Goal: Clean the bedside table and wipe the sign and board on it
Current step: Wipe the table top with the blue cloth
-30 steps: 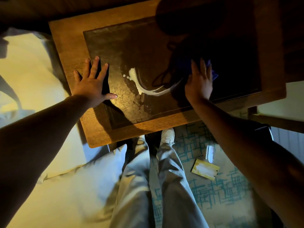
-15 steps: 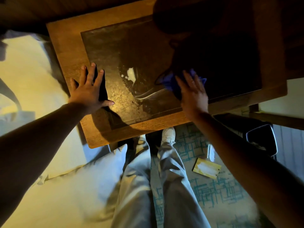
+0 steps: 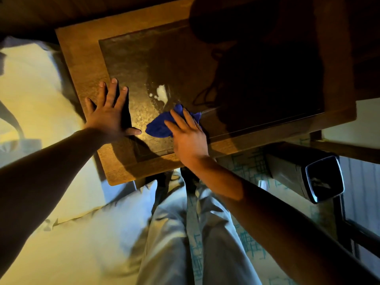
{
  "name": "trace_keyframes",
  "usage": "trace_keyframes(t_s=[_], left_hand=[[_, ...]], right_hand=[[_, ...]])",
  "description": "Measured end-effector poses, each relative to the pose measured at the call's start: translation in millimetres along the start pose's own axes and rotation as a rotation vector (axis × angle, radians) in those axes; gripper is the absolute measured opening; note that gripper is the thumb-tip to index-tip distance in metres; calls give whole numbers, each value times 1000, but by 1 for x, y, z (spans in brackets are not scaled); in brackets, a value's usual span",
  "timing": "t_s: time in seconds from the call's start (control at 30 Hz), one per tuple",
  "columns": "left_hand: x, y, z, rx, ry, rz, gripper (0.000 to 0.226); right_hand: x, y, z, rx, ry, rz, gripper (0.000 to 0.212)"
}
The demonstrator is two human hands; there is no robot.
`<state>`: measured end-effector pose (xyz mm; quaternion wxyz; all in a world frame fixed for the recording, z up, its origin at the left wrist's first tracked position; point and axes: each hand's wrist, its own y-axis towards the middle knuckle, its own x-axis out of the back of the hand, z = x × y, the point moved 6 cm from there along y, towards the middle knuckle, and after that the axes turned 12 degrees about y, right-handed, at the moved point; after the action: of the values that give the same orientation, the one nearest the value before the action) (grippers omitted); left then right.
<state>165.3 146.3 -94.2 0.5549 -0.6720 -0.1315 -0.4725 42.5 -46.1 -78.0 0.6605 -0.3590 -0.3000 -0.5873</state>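
Note:
The wooden bedside table (image 3: 86,64) has a dark glossy inset top (image 3: 131,64). A small white blob of cleaning foam (image 3: 161,93) lies on that top, with wet streaks around it. My right hand (image 3: 188,133) presses flat on a blue cloth (image 3: 162,125) near the table's front edge, just below the foam. My left hand (image 3: 109,115) rests flat with spread fingers on the table's left side, thumb pointing toward the cloth. No sign or board shows on the table. The right half of the top lies in deep shadow.
A bed with pale sheets (image 3: 30,95) and a pillow (image 3: 86,233) sits to the left. My legs in light trousers (image 3: 181,233) stand on patterned carpet (image 3: 253,243). A dark bin (image 3: 304,177) stands on the floor at the right, beside the table.
My right hand has slid the blue cloth leftward and toward the front edge, wiping away most of the white foam streak. My left hand stays in place.

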Motion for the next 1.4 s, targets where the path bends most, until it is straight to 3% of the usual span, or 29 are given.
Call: trace_keyframes(t_s=[0.17, 0.33, 0.53, 0.6, 0.7, 0.87, 1.07, 1.27, 1.4], left_hand=[[0, 1, -1, 8, 7, 21, 138], [2, 1, -1, 17, 6, 20, 139], [1, 0, -1, 25, -6, 23, 141], [1, 0, -1, 27, -12, 27, 141], [3, -1, -2, 24, -10, 31, 141], [5, -2, -4, 29, -8, 31, 139], [7, -3, -2, 30, -21, 49, 138], [4, -1, -1, 27, -20, 20, 138], [4, 1, 4, -13, -28, 57, 142]], right_hand=[[12, -12, -40, 64, -230, 69, 62], [75, -4, -120, -168, -233, -108, 56], [139, 16, -154, -460, -72, -309, 51], [145, 17, -168, -558, -18, -391, 49], [125, 10, -169, -642, -6, -360, 52], [72, -7, -112, -498, 48, -259, 52], [21, -38, -43, -225, -22, 5, 50], [43, -7, -35, -13, 36, -16, 47], [20, 22, -9, -124, 22, 32, 46]])
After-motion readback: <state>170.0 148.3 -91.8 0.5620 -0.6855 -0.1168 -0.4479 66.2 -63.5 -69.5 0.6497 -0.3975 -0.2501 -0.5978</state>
